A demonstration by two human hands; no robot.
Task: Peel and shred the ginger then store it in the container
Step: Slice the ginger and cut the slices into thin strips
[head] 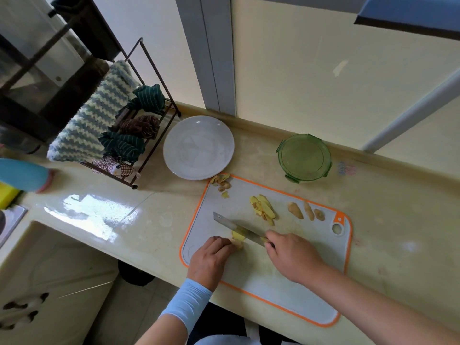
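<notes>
Ginger (237, 238), a peeled yellow chunk, lies near the front of your orange-rimmed white plastic cutting board (249, 275). Your left hand (211, 257) pinches it with curled fingers. Your right hand (291, 255) grips the steel knife (231, 225), blade across it. Behind the board, the round green plastic container (304, 158) stands on the desk (124, 232).

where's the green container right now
In the head view the green container sits on the counter, right of centre, just beyond the cutting board's far edge and to the right of the white plate.
</notes>
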